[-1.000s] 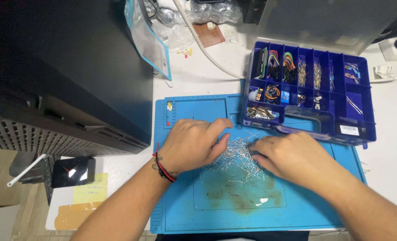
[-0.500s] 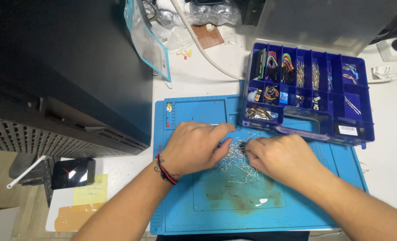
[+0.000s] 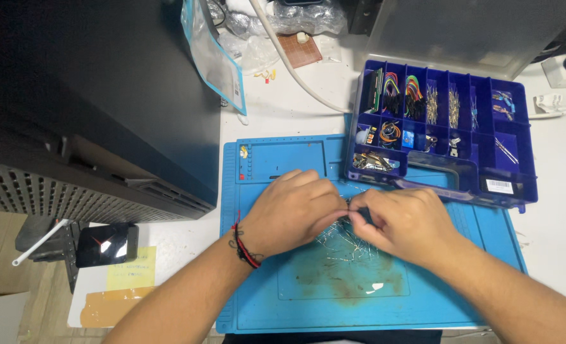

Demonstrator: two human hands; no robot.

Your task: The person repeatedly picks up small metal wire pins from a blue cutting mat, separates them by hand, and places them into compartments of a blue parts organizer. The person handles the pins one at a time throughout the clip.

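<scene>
the clear plastic bag with a light blue edge (image 3: 214, 60) stands at the top, leaning on the big black metal case (image 3: 98, 95), and it carries a small white label with dark print near its lower corner. on the front wall of the deep blue plastic organizer box (image 3: 445, 130) there is a white rectangular sticker with a barcode (image 3: 499, 186), at the right side. the box is open, divided in many small compartments, with coloured wires, thin metal pins and small parts inside. down on the left, a pale yellow paper note (image 3: 132, 269) lies beside a small black glossy device (image 3: 106, 244). the blue rubber work mat (image 3: 264, 306) is smooth, with raised little trays at its top edge and a brownish stain in the middle. on this mat, just in front of the box, lies a loose pile of thin silver wire-legged parts (image 3: 343, 239), shiny and tangled. the left hand (image 3: 289, 213), with a red and black cord bracelet (image 3: 243, 245) on the wrist, is curled with fingers close together over the pile. the right hand (image 3: 407, 223) is also narrow, fingertips pinched, meeting the left fingertips above the pile; they seem to grip some of the thin parts, but what exactly is between them i cannot tell.
</scene>
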